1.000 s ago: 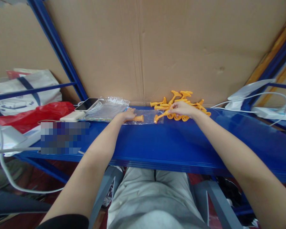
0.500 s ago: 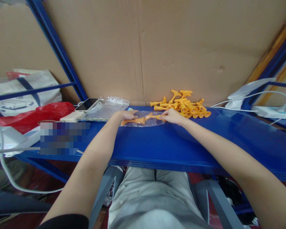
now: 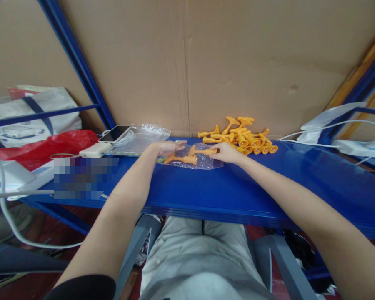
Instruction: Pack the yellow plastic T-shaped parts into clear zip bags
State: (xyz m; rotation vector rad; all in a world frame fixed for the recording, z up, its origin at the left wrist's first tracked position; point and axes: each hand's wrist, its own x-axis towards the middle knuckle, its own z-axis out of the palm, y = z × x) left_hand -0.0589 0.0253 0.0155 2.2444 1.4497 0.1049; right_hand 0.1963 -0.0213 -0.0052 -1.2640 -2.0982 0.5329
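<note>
A clear plastic bag [image 3: 206, 163] lies on the blue tabletop with orange T-handled plastic pieces [image 3: 187, 159] in it, each a shaft with a crossbar grip. At the bag's upper left edge is my left hand [image 3: 170, 146], its fingers reaching rightward and seeming to pinch the film. My right hand [image 3: 226, 152] is closed around the end of another orange piece [image 3: 206, 151], whose crossbar points left over or inside the bag; which one, I cannot tell. Just behind my right hand lies a pile of similar orange pieces [image 3: 243, 135], several with flared round ends facing me.
To the left lie a stack of clear bags [image 3: 140, 139], a phone [image 3: 115, 134], a white power bank [image 3: 95, 150] and a red plastic bag [image 3: 65, 143]. White cables [image 3: 340, 121] run at the right. A cardboard wall [image 3: 187, 62] stands behind the blue table [image 3: 206, 191].
The bag and the orange piece inside have shifted slightly right and toward me. My left fingers have moved right and straightened. My right hand has stayed almost in place.
</note>
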